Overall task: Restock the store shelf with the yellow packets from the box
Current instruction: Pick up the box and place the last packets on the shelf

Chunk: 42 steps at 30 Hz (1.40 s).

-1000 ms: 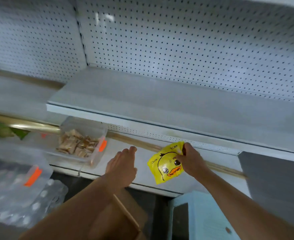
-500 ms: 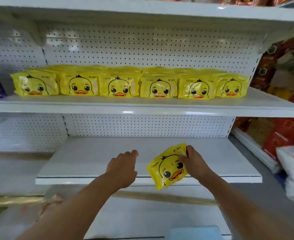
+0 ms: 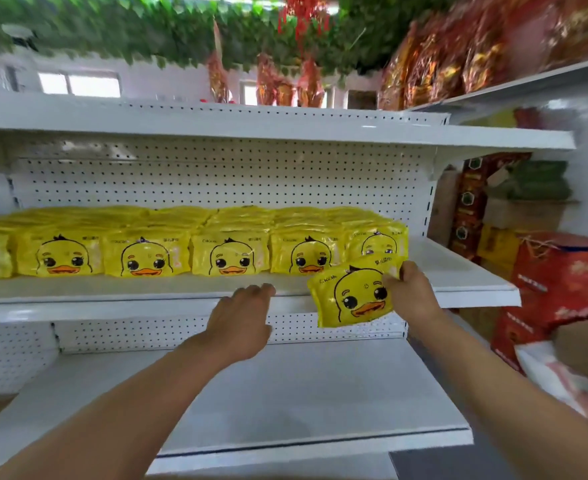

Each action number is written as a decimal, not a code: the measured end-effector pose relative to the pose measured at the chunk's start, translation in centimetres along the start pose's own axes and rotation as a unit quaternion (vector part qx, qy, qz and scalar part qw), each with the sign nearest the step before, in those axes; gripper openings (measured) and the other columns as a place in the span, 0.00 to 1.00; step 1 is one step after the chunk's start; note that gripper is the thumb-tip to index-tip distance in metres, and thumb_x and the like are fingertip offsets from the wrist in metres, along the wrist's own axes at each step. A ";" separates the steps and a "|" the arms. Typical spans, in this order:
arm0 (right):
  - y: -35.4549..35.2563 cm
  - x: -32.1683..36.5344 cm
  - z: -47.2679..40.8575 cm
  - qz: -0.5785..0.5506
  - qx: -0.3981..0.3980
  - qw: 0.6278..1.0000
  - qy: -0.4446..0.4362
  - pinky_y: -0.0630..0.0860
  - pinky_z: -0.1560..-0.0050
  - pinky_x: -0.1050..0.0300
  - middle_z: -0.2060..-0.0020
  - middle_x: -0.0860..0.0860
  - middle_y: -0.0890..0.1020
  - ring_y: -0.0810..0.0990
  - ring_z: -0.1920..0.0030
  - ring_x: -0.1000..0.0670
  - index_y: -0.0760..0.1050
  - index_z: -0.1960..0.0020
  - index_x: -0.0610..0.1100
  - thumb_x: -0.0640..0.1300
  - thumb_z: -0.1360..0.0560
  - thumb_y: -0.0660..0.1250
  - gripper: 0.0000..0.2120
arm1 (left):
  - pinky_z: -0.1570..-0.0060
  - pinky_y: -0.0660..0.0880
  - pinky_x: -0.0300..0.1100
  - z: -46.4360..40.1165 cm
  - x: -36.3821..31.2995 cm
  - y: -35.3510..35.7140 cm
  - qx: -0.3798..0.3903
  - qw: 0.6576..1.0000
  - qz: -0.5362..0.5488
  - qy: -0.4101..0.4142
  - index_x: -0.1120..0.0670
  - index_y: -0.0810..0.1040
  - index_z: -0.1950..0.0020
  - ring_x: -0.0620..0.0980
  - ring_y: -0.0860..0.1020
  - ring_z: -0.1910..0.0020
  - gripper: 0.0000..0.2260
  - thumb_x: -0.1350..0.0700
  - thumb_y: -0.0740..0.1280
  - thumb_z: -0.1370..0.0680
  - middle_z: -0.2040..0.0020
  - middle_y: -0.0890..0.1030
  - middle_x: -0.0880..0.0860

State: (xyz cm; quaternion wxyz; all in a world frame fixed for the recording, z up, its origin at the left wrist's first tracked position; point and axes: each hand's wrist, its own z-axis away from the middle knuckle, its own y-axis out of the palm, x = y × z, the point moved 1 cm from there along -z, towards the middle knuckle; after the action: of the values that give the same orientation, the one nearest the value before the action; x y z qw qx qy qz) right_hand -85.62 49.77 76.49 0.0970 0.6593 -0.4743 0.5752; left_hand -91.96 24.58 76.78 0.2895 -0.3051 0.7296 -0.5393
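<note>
Holding a yellow duck-face plastic packet (image 3: pixel 349 299) up at a white metal store shelf (image 3: pixel 465 271).

Right hand (image 3: pixel 412 299) pinches the packet's right edge, tilted, in front of the shelf's front lip, just before the rightmost stack in a row of matching yellow packets (image 3: pixel 188 249). Left hand (image 3: pixel 240 323) hangs empty, fingers relaxed, near the same lip. White pegboard backing (image 3: pixel 216 181) rises behind; a bare lower shelf (image 3: pixel 285 393) sits below; red boxes (image 3: pixel 559 285) stand right; green foliage (image 3: pixel 112 22) hangs overhead.
</note>
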 end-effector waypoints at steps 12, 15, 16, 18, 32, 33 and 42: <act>-1.2 -4.7 -16.4 -0.081 -0.066 0.992 0.071 0.64 0.63 0.56 0.68 0.49 0.66 0.66 0.62 0.47 0.61 0.60 0.43 0.37 0.24 0.59 0.08 | 0.40 0.69 0.47 -12.3 -7.8 1.0 -0.038 0.997 -0.066 0.007 0.54 0.63 0.30 0.54 0.68 0.34 0.23 0.54 0.65 0.23 0.33 0.70 0.54; 0.0 -5.6 -17.5 -0.073 -0.047 0.993 0.079 0.70 0.57 0.50 0.60 0.44 0.71 0.71 0.57 0.43 0.66 0.49 0.38 0.37 0.24 0.58 0.04 | 0.42 0.69 0.47 -14.5 -8.8 1.4 -0.065 0.995 -0.080 0.012 0.54 0.64 0.30 0.54 0.69 0.36 0.23 0.55 0.65 0.23 0.35 0.71 0.54; 0.3 -6.1 -17.7 -0.067 -0.042 0.994 0.079 0.71 0.54 0.48 0.57 0.42 0.72 0.72 0.54 0.42 0.66 0.45 0.36 0.36 0.24 0.57 0.08 | 0.43 0.69 0.47 -15.1 -9.1 1.7 -0.071 0.994 -0.081 0.011 0.54 0.64 0.30 0.54 0.69 0.36 0.23 0.55 0.65 0.24 0.36 0.72 0.54; 0.9 -6.9 -17.9 -0.057 -0.032 0.995 0.071 0.71 0.51 0.47 0.53 0.41 0.72 0.74 0.48 0.39 0.63 0.40 0.34 0.35 0.23 0.56 0.12 | 0.43 0.69 0.46 -16.3 -9.7 2.4 -0.081 0.993 -0.089 0.009 0.53 0.65 0.31 0.53 0.68 0.36 0.22 0.55 0.66 0.24 0.37 0.72 0.53; -2.5 -8.6 -21.3 -0.122 0.046 0.990 0.048 0.67 0.60 0.56 0.65 0.45 0.74 0.71 0.62 0.47 0.73 0.62 0.41 0.41 0.23 0.60 0.10 | 0.39 0.62 0.49 -22.3 -14.3 6.6 -0.133 0.972 -0.192 0.033 0.48 0.55 0.27 0.57 0.63 0.35 0.30 0.44 0.65 0.24 0.32 0.63 0.57; -2.7 -8.8 -21.5 -0.115 0.054 0.991 0.033 0.69 0.59 0.55 0.66 0.44 0.75 0.72 0.63 0.47 0.74 0.65 0.42 0.37 0.25 0.61 0.10 | 0.38 0.62 0.50 -22.5 -14.2 6.8 -0.135 0.971 -0.196 0.032 0.48 0.54 0.26 0.57 0.63 0.35 0.31 0.45 0.66 0.24 0.32 0.62 0.57; -3.0 -9.7 -22.1 0.070 -0.035 0.984 -0.159 0.66 0.65 0.60 0.65 0.46 0.76 0.73 0.64 0.47 0.75 0.58 0.36 0.31 0.27 0.64 0.03 | 0.41 0.65 0.50 -24.4 -13.6 7.9 -0.131 0.951 -0.276 0.032 0.51 0.45 0.33 0.58 0.65 0.37 0.39 0.50 0.72 0.29 0.35 0.63 0.57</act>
State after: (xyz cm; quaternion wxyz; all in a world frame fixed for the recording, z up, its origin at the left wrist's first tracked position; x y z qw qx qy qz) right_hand -97.07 71.24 76.59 0.0029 0.7039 -0.5483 0.4515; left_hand -102.55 51.54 76.59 0.0631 -0.5128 0.6898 -0.5071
